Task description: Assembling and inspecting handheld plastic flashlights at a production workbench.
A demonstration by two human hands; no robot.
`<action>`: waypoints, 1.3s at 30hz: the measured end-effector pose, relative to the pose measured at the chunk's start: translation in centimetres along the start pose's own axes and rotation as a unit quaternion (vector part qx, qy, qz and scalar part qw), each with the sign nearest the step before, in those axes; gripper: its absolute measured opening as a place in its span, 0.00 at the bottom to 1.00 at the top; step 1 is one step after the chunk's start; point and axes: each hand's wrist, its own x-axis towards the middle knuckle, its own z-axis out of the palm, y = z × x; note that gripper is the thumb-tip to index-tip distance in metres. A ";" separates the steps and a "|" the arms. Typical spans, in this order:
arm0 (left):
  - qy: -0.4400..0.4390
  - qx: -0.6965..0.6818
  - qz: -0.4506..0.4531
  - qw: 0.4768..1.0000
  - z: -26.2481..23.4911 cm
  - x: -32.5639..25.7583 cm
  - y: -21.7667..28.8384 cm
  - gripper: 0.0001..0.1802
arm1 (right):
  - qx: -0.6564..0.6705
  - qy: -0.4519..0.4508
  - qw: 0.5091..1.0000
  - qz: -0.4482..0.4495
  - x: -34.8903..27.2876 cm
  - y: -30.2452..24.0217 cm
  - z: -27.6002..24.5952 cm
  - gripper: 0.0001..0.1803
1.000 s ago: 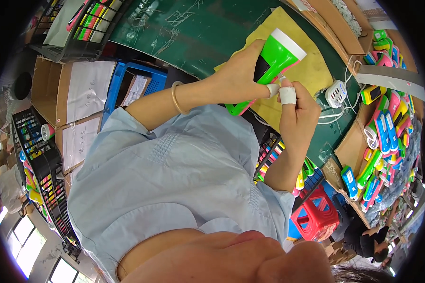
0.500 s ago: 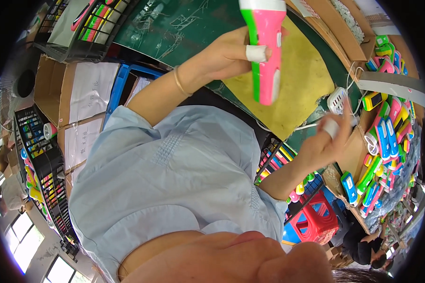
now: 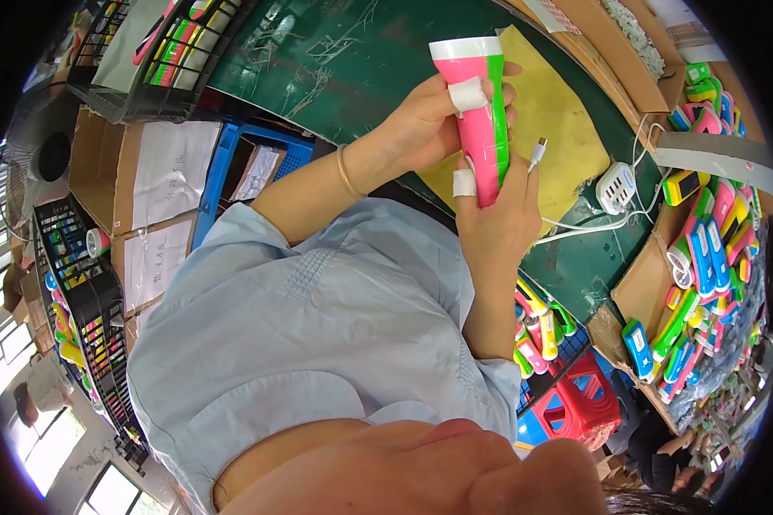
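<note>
A pink and green flashlight (image 3: 483, 146) with a white head is held upright over the table, its head at the far end. My left hand (image 3: 425, 124) is closed round its upper body, the taped thumb across the front. My right hand (image 3: 500, 219) grips the lower end, a taped thumb on the left side and fingers on the right. Beside the right fingers a white cable plug (image 3: 537, 154) sticks up; whether those fingers pinch it is hidden. Its white cable (image 3: 567, 230) appears to run from behind that hand toward a white multi-port charger (image 3: 614, 187).
A yellow sheet (image 3: 567, 129) lies on the green table (image 3: 343, 51). On the right, a cardboard box (image 3: 640, 275) holds a heap of colourful flashlights. Black crates (image 3: 137, 99) stand at left, near a blue bin (image 3: 215, 172). A red stool (image 3: 580, 403) is at lower right.
My right hand has come left from near the charger onto the flashlight's lower end. The flashlight has come lower and turned, its green side now on the right. The white plug now shows.
</note>
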 end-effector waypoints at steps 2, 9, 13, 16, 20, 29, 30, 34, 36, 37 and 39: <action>0.047 0.028 0.025 0.998 0.2 0.1 0.2 0.34 | 0.032 0.003 0.999 0.001 0.0 0.6 -0.3 0.18; 0.257 0.531 0.260 0.765 -9.7 7.4 6.4 0.23 | 0.156 0.428 0.850 0.265 -0.6 10.9 -9.8 0.24; 0.457 0.686 0.330 0.460 -20.9 14.9 14.0 0.22 | 0.142 0.479 0.793 0.350 -0.5 16.5 -14.8 0.19; 0.492 0.627 0.013 0.603 -16.5 19.3 17.2 0.26 | 0.084 0.449 0.805 0.379 -2.8 20.1 -14.9 0.20; 0.405 0.728 -0.011 0.553 -28.0 26.3 18.3 0.25 | -0.310 0.399 0.800 0.324 -2.3 17.5 -12.3 0.31; 0.369 0.697 0.248 0.563 -17.4 18.0 18.4 0.16 | 0.227 0.136 0.945 0.194 0.6 5.3 -6.3 0.22; 0.218 0.568 0.325 0.725 -12.9 15.8 15.9 0.13 | 0.275 0.090 0.940 0.180 0.7 5.2 -5.4 0.24; -0.205 0.596 0.226 0.743 -3.7 5.0 6.9 0.21 | 0.624 -0.091 0.756 0.175 4.0 3.1 -1.2 0.31; -0.287 0.588 -0.033 0.755 -0.4 2.3 4.5 0.21 | 0.600 -0.011 0.758 0.255 3.5 2.9 0.1 0.24; -0.305 0.588 -0.002 0.749 0.0 1.7 4.1 0.18 | 0.590 -0.005 0.760 0.272 3.5 2.5 0.1 0.22; -0.210 0.633 0.072 0.742 -1.3 3.6 6.6 0.14 | 0.502 0.020 0.824 0.261 3.5 2.8 -0.3 0.19</action>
